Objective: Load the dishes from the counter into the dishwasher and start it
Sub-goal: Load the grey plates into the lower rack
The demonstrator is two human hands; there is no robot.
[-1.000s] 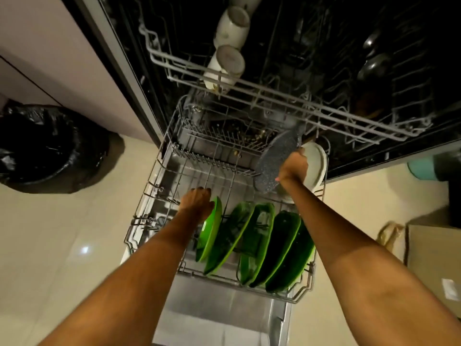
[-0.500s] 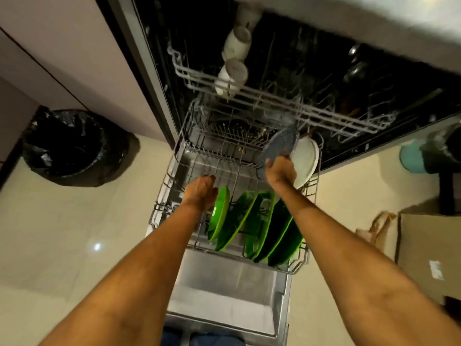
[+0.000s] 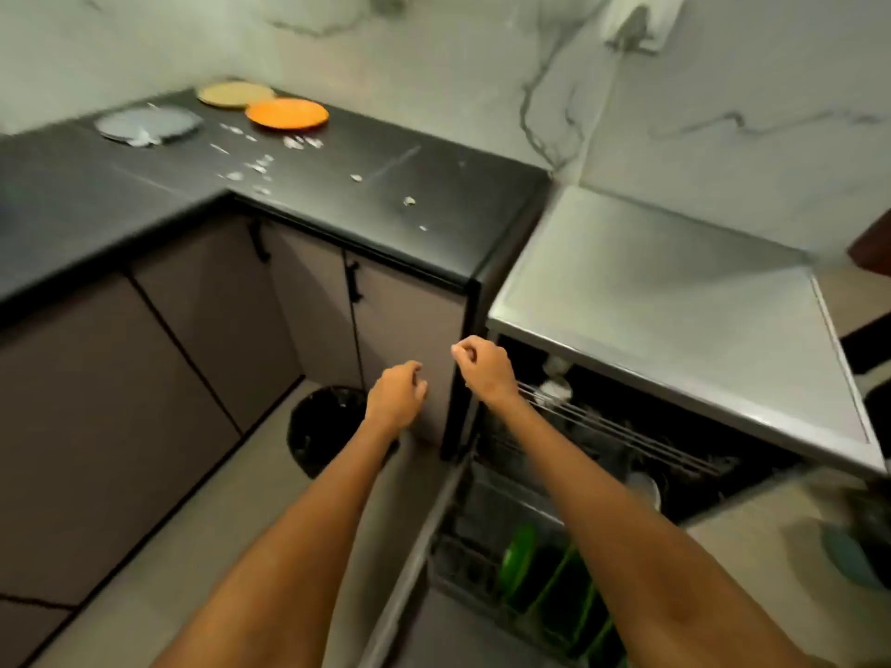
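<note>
On the black counter [image 3: 337, 195] at the back left lie three plates: an orange plate [image 3: 287, 113], a tan plate [image 3: 235, 94] and a grey plate [image 3: 147, 123]. The dishwasher [image 3: 675, 339] stands open at the right, its lower rack [image 3: 472, 552] pulled out with green plates [image 3: 518, 556] upright in it. A white plate [image 3: 643, 489] shows deeper in the rack. My left hand [image 3: 396, 396] and my right hand [image 3: 482, 366] hang in the air in front of the cabinet, fingers loosely curled, holding nothing.
A black-lined bin [image 3: 332, 426] stands on the floor below the cabinets. White scraps [image 3: 263, 163] are scattered over the counter. A cord hangs from a wall socket [image 3: 636, 21]. A teal object [image 3: 848, 556] sits on the floor at the far right.
My view has swung up from the rack to the counter. My right hand has let go of the speckled grey plate, my left hand has left the green plate, and both have lifted.
</note>
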